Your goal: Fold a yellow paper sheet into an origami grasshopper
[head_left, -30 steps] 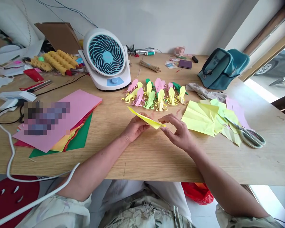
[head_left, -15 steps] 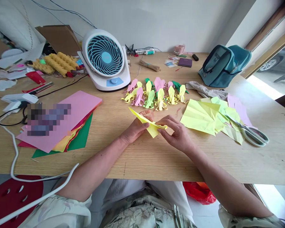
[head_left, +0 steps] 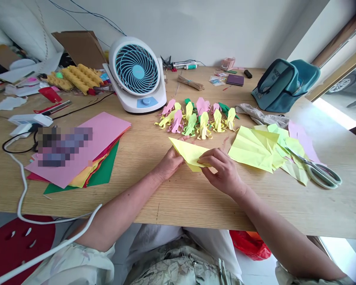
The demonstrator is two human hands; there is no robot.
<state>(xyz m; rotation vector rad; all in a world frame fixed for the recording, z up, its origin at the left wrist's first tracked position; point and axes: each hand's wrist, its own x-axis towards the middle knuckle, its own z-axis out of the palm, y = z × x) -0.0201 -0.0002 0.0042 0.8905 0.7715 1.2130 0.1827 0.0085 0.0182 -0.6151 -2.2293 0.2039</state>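
Left grip [head_left: 169, 163] is pinching the left end of one folded yellow paper [head_left: 188, 152], thumb pressing on the near side. Right grip [head_left: 224, 172] is holding the same paper at its right end, fingers lying over it. Paper is sitting between the two grips, over the counter [head_left: 178, 202]; can't tell if its lower edge is touching down.

Just beyond the grips, about a dozen folded figures [head_left: 204, 123] are sitting in a cluster. Six are forming the front row: four yellow, one pink, one light green. Overlap is hiding the exact count behind.

Right of the right grip: one creased sheet [head_left: 252, 148] is lying near, then one pair of scissors [head_left: 324, 174] is resting partly on scraps [head_left: 295, 170]. Left of the left grip, one stack [head_left: 106, 126] is lying well apart. Farther beyond the left grip, one fan [head_left: 138, 73] is standing.
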